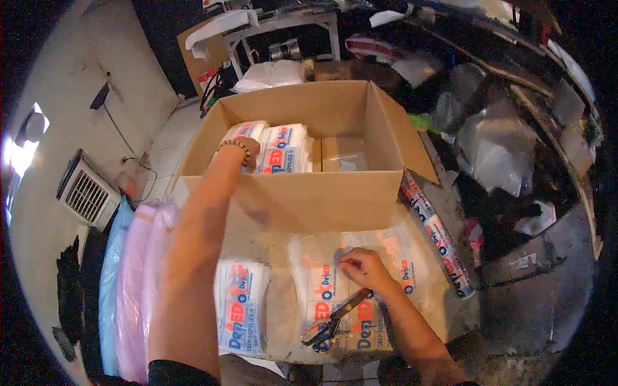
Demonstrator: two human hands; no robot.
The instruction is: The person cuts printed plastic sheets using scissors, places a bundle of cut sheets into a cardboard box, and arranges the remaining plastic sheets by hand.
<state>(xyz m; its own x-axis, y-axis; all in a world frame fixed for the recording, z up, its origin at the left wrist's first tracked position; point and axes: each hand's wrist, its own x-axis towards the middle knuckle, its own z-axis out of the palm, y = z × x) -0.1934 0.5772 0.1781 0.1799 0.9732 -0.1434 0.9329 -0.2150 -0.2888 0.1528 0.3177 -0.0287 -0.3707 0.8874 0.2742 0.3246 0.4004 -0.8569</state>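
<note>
My left hand [247,152], with a beaded bracelet at the wrist, reaches into an open cardboard box [309,200]. It touches the stacks of printed plastic bags [285,147] at the box's left side; its fingertips are hidden. My right hand [364,270] is over flat printed plastic sheeting [326,284] in front of the box, fingers curled. Whether it pinches anything cannot be made out. Just below it lie dark-handled scissors [340,313], angled across the sheeting. Left of these rests another stack of printed bags [241,306].
A printed plastic roll [437,234] leans along the box's right side. Blue [116,289] and lilac plastic-wrapped rolls [137,289] stand at left, near a white air cooler [89,190]. Loose clear plastic [499,147] is heaped at right. A white bench [285,26] stands behind.
</note>
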